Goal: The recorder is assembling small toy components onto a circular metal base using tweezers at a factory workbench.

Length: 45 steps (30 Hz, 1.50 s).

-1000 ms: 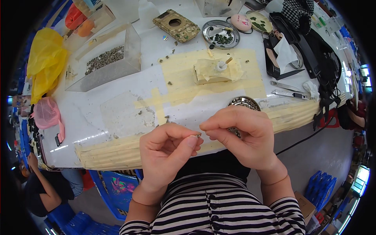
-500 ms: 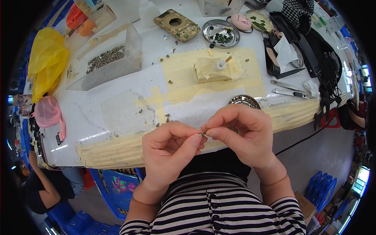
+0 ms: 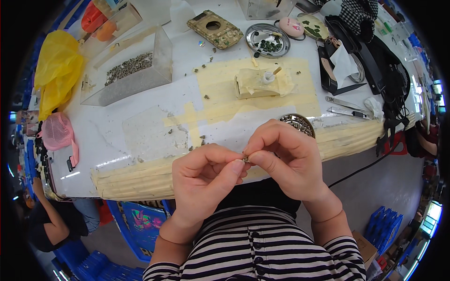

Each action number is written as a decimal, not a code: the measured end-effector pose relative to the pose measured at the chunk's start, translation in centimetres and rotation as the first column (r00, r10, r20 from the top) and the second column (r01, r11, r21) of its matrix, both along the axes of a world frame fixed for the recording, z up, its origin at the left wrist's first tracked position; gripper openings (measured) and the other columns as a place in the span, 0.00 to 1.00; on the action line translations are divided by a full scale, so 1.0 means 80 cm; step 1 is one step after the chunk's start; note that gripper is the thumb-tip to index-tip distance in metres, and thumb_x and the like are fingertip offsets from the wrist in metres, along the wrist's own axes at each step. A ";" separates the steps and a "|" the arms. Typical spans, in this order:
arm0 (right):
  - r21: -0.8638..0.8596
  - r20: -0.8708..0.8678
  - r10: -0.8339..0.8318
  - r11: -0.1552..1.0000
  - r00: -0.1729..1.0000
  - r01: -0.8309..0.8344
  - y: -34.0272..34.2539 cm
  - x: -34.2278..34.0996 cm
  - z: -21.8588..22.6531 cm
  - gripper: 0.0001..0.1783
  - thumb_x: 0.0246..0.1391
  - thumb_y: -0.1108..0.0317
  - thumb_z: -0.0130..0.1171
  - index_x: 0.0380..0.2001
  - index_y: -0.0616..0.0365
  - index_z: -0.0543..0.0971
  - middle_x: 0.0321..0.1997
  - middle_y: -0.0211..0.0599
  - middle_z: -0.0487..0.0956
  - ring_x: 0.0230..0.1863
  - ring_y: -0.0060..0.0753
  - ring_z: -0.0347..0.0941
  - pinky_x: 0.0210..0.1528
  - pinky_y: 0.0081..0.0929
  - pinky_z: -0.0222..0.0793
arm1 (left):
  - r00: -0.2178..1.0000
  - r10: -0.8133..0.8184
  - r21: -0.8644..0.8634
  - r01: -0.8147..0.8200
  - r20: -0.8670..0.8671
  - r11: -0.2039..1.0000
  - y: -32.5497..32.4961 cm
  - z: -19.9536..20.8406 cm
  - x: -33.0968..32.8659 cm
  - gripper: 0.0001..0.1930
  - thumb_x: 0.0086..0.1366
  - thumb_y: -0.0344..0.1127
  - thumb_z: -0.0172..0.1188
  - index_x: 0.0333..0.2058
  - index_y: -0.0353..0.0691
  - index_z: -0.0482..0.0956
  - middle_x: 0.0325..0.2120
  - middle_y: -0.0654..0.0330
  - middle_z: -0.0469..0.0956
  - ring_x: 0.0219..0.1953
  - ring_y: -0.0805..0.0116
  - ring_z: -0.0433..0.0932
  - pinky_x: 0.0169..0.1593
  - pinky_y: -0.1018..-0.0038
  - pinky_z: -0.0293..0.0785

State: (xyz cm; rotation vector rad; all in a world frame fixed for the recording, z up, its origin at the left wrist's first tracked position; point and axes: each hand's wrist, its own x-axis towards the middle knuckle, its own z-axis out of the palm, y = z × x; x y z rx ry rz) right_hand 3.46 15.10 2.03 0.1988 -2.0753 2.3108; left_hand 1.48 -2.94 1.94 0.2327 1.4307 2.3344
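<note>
Both my hands meet above the table's front edge, fingertips pinched together. Between them is a tiny brownish-grey piece (image 3: 245,159), too small to name. My left hand (image 3: 202,180) grips it between thumb and index finger from the left. From the other side, the thumb and index finger of my right hand (image 3: 287,161) close on it too. Just behind my right hand sits a round metal dish (image 3: 298,122) full of similar small pieces, partly hidden by that hand. A few loose bits (image 3: 202,139) lie on the table beyond my left hand.
A clear plastic bin (image 3: 129,93) of small pieces stands left, beside a yellow bag (image 3: 58,72). A taped block (image 3: 248,89) holds a small white cup with a stick. Behind are a camouflage case (image 3: 215,29) and a metal plate (image 3: 287,47). Tweezers and a cutter (image 3: 347,112) lie right.
The fingers have shifted slightly around the small piece, and my right hand has moved a little up and left, showing more of the dish. The view has shifted slightly.
</note>
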 end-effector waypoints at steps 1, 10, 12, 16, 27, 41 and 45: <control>-0.025 0.013 0.002 1.000 1.000 -0.002 -0.001 0.000 0.000 0.04 0.59 0.76 0.59 0.36 0.66 0.78 0.36 0.35 0.77 0.33 0.21 0.77 0.37 0.18 0.72 | 1.000 0.002 -0.005 -0.002 0.000 1.000 0.000 0.001 0.000 0.05 0.65 0.21 0.58 0.39 0.29 0.79 0.32 0.57 0.82 0.35 0.75 0.81 0.39 0.80 0.78; 0.005 -0.001 -0.037 0.999 0.999 0.037 -0.006 0.002 0.003 0.04 0.59 0.75 0.59 0.35 0.65 0.77 0.34 0.35 0.76 0.34 0.23 0.77 0.37 0.19 0.72 | 1.000 0.023 0.003 -0.023 -0.022 1.000 0.003 -0.002 0.000 0.05 0.65 0.21 0.59 0.39 0.29 0.80 0.32 0.57 0.82 0.34 0.75 0.80 0.38 0.80 0.78; 0.059 -0.050 -0.064 0.996 0.997 0.067 -0.007 0.002 0.000 0.03 0.57 0.76 0.61 0.34 0.65 0.77 0.32 0.35 0.77 0.32 0.25 0.76 0.36 0.20 0.72 | 0.999 0.040 -0.003 -0.040 -0.021 0.999 0.004 -0.002 0.002 0.05 0.65 0.22 0.59 0.39 0.29 0.79 0.32 0.57 0.82 0.33 0.76 0.80 0.38 0.80 0.78; 0.357 -0.351 -0.105 0.904 0.930 0.237 -0.008 -0.002 0.004 0.07 0.49 0.79 0.66 0.32 0.63 0.78 0.30 0.37 0.77 0.29 0.31 0.75 0.32 0.23 0.71 | 0.998 0.062 -0.002 -0.062 0.023 0.998 0.007 0.001 0.005 0.04 0.65 0.23 0.59 0.38 0.30 0.79 0.31 0.57 0.82 0.33 0.76 0.80 0.37 0.80 0.78; 0.440 -0.534 -0.090 0.819 0.840 0.368 -0.012 -0.001 0.000 0.13 0.40 0.80 0.68 0.32 0.62 0.79 0.31 0.37 0.77 0.30 0.36 0.75 0.29 0.29 0.71 | 0.998 0.067 -0.020 -0.066 0.016 0.998 0.006 0.001 0.007 0.02 0.66 0.23 0.59 0.36 0.31 0.78 0.31 0.58 0.82 0.32 0.78 0.79 0.37 0.81 0.78; 0.434 -0.420 0.022 0.883 0.907 0.179 0.003 -0.007 0.009 0.12 0.43 0.81 0.67 0.34 0.63 0.79 0.31 0.38 0.78 0.31 0.36 0.76 0.31 0.26 0.73 | 0.986 -0.017 0.006 0.016 0.167 1.000 -0.002 0.001 0.002 0.03 0.66 0.28 0.59 0.34 0.33 0.78 0.29 0.57 0.82 0.29 0.76 0.80 0.33 0.81 0.77; 0.421 -0.397 0.017 0.892 0.918 0.165 0.002 -0.007 0.010 0.12 0.44 0.82 0.66 0.34 0.64 0.80 0.31 0.38 0.78 0.31 0.35 0.76 0.32 0.26 0.73 | 0.984 -0.013 0.011 0.011 0.178 1.000 -0.001 0.002 0.002 0.03 0.66 0.28 0.59 0.34 0.34 0.78 0.28 0.57 0.82 0.29 0.76 0.80 0.33 0.81 0.77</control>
